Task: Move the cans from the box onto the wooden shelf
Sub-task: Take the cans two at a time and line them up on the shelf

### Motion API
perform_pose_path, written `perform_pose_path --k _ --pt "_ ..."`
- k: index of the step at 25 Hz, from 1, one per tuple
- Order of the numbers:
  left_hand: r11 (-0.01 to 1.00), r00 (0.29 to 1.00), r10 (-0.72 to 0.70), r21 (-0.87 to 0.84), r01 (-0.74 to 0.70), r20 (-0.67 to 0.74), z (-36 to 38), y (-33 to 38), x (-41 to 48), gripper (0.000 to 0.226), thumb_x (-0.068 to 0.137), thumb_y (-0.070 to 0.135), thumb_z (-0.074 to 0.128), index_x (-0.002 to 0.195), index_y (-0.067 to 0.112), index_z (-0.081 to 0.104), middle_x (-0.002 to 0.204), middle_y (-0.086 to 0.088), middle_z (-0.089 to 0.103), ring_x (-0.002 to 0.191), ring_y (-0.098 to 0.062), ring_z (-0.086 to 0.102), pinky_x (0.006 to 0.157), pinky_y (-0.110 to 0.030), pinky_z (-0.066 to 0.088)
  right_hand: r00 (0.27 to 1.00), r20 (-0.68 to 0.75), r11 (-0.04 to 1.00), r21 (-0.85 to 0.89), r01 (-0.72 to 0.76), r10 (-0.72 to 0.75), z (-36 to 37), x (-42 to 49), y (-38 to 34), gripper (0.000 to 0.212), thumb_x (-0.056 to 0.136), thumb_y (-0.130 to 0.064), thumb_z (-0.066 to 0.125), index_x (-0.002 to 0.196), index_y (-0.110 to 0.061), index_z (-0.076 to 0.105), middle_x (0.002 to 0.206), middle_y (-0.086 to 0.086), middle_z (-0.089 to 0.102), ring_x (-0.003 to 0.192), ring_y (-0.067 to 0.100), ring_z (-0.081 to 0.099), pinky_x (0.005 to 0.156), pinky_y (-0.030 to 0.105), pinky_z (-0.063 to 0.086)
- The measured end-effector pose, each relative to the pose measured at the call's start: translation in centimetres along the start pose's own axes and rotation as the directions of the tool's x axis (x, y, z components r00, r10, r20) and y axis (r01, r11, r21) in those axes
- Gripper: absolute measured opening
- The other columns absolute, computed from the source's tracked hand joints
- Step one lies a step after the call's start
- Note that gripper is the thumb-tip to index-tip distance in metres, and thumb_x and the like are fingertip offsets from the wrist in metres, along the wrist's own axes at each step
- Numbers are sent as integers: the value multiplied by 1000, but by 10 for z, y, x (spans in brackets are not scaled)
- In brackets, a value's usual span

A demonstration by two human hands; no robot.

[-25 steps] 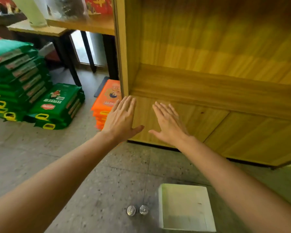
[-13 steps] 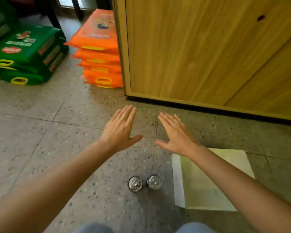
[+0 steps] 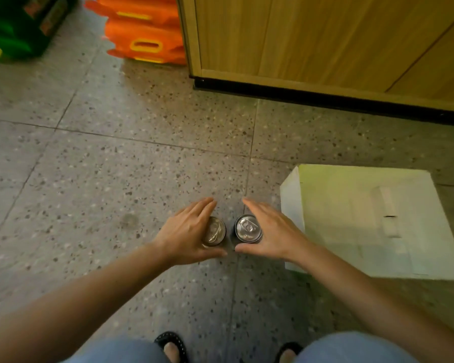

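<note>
Two silver-topped metal drink cans, left can [image 3: 216,232] and right can [image 3: 248,228], are seen upright on the speckled grey floor [image 3: 95,179], side by side, just left of the white cardboard box [image 3: 364,226] and outside it. Left hand [image 3: 188,233] is spread at the left can, right hand [image 3: 271,233] at the right can. Fingers are held straight, thumbs splayed, nothing clasped; contact cannot be told. Wooden shelf unit [image 3: 312,40] is seen beyond, orange bags [image 3: 144,35] beside it.
</note>
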State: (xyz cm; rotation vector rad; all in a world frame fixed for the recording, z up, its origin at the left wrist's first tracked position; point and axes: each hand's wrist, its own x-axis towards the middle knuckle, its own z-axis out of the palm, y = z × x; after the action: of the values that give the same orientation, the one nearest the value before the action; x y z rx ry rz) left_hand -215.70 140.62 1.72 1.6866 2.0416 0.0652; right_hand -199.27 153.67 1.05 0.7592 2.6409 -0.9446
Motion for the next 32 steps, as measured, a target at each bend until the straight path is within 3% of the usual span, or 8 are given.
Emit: perform_pose_path --k 3,7,12,15,19,23,29,32 --pt "995 998 -65 -73 66 12 21 -3 -2 102 58 69 65 136 14 31 137 -7 47 123 -26 48 97 -36 43 999 -12 995 92 -29 30 23 0 6 93 65 -46 76 139 -22 25 145 1 37 132 20 37 107 37 35" --pt "968 987 -136 -224 113 -90 37 -4 7 71 63 53 75 115 18 41 110 -6 63 92 -24 62 70 -29 46 986 -138 960 275 -49 90 36 6 10 73 59 -29 82 119 -21 41 117 2 59 108 20 56 89 34 48" --pt "943 969 -185 -309 127 -165 24 -2 18 60 62 40 80 106 16 48 101 -4 69 86 -22 65 69 -32 52 957 -201 931 341 -131 208 19 14 11 64 55 -32 84 104 -20 44 103 1 65 93 19 61 77 33 49" --pt "928 953 -208 -354 120 -221 -16 1 28 62 57 37 83 105 17 50 99 -3 69 85 -20 65 69 -30 53 945 -255 922 375 -97 203 -23 20 -1 61 56 -29 84 103 -17 45 101 1 64 90 19 60 76 33 49" --pt "905 931 -233 -412 103 -281 -123 23 29 65 54 33 85 107 16 52 94 3 64 81 -14 60 68 -24 46 938 -301 908 418 -34 174 -125 17 -46 61 54 -26 86 100 -17 47 99 -1 62 92 19 60 79 37 51" --pt "889 909 -235 -454 57 -345 -277 66 5 64 52 28 87 107 13 55 90 8 59 80 -11 57 69 -20 41 931 -345 917 398 33 116 -266 -17 -124 64 50 -26 87 99 -22 46 95 -8 59 93 16 59 79 34 48" --pt "857 915 -158 -511 -60 -372 -519 137 -56 71 46 23 88 105 15 49 87 5 62 81 -19 63 67 -30 48 940 -336 880 463 107 62 -480 -100 -252 60 52 -13 87 99 -17 50 88 -15 58 84 5 58 77 26 46" --pt "786 920 -147 -608 -115 -363 -633 175 -89 79 33 39 84 100 23 46 91 7 66 89 -18 66 77 -42 55 935 -350 842 521 140 61 -580 -148 -320 59 55 -9 84 104 -15 52 90 -15 59 84 -3 56 73 16 44"
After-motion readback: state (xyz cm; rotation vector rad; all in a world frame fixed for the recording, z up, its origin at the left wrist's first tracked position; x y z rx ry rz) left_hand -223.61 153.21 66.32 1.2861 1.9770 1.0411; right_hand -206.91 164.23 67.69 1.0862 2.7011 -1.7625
